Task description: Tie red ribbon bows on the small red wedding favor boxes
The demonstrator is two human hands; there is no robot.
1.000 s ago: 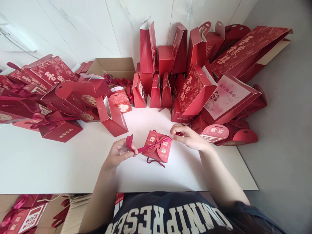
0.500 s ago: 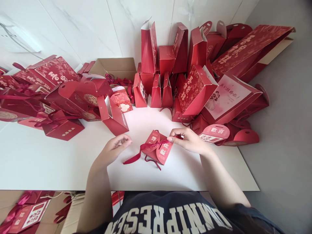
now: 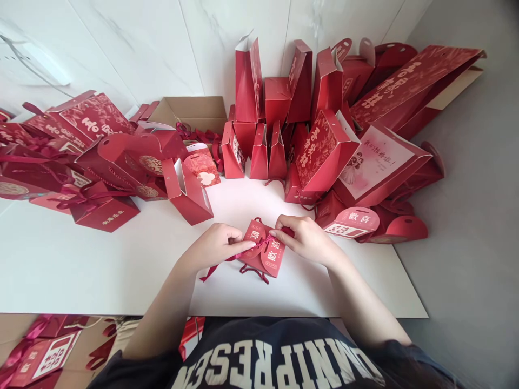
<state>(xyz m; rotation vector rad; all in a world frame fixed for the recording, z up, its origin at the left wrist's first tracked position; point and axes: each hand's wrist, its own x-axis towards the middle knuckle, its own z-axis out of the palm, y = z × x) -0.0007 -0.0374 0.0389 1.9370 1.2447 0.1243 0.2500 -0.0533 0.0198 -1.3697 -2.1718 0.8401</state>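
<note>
The small red box lies on the tabletop just below the frame's centre, ribbon across it. The right hand's fingers pinch the ribbon; whether the left hand's do, I cannot tell.

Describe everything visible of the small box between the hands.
The small box is red, apparently card, with two rounded top flaps and pale printed characters. Its top looks closed; a crimson ribbon crosses it. Dark red cord shows at its near and far edges. It lies slightly turned on the white table. The left hand and right hand are at the ribbon; whether either presses the box is unclear.
</note>
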